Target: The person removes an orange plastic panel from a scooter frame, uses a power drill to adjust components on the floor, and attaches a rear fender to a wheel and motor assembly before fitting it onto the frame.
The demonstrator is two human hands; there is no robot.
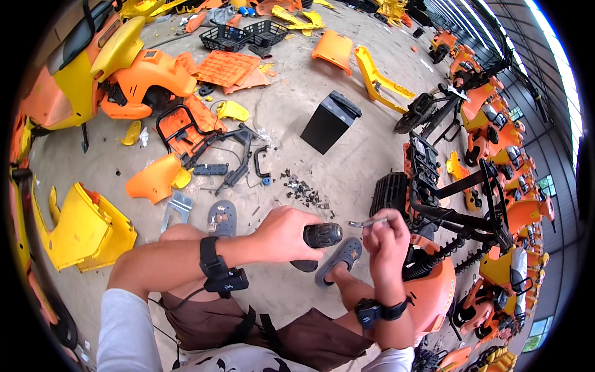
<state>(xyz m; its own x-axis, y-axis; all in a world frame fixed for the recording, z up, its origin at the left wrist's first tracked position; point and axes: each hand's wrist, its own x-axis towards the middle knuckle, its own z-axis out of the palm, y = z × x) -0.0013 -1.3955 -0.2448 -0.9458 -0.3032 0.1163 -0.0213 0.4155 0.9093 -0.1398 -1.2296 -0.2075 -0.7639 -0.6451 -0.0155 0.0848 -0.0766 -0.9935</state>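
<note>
Both my hands are full: the left hand [282, 234] grips a drill [323, 235], its blunt end pointing right; the right hand [389, 239] pinches a slim metal bit [364, 223] just beyond that end, apart from it, long axis nearly level. The drill looks dark and ribbed, the bit silvery.

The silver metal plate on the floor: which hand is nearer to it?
Left. The left hand is right of the silver plate; the right hand is much farther right.

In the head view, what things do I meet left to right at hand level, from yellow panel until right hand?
Yellow panel, metal bracket, left clog, left hand, black power tool, slim metal piece, right hand.
</note>
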